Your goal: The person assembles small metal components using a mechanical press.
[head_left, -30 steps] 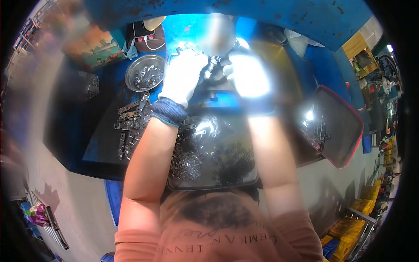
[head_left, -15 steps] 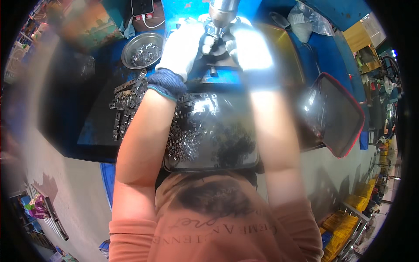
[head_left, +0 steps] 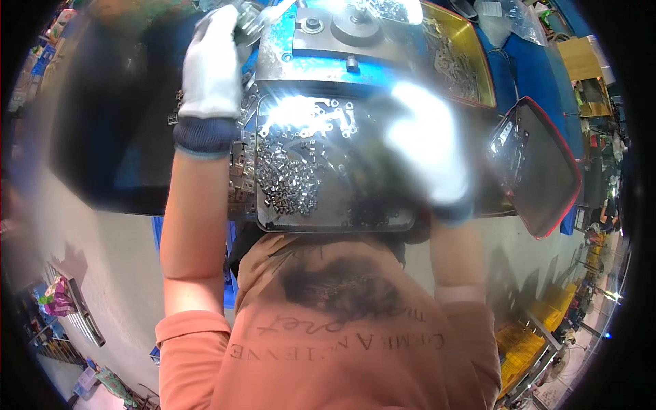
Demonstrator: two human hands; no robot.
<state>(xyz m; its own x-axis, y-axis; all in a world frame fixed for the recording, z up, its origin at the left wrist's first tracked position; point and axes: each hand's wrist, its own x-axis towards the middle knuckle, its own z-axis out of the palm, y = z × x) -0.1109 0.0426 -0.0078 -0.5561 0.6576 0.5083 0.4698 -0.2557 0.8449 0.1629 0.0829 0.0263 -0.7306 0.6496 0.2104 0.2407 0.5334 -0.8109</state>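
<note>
My left hand (head_left: pixel 213 68), in a white glove with a dark cuff, is at the far left of the press, over the place of the round metal bowl. Shiny small metal parts (head_left: pixel 251 22) show beside its fingertips. Its fingers are mostly turned away, so I cannot make out a grip. Over the right side of the tray (head_left: pixel 335 229) is my right hand (head_left: pixel 430 147), also white-gloved and smeared by motion. In the tray lie small shiny metal pieces (head_left: pixel 287 181) and flat metal links (head_left: pixel 335 117). Behind it stands the press base (head_left: pixel 318 44) with a round steel block (head_left: pixel 355 27).
A yellow bin (head_left: pixel 486 85) of metal parts stands right of the press. Farther right is a red-rimmed tray (head_left: pixel 547 171), tilted. Plastic bags (head_left: pixel 523 24) lie at the back right. Steel brackets (head_left: pixel 240 167) lie beside the tray's left edge.
Both hands have left the press. The left moved left to the bowl; the right came back toward me over the tray. The view has shifted, and the press head is out of sight.
</note>
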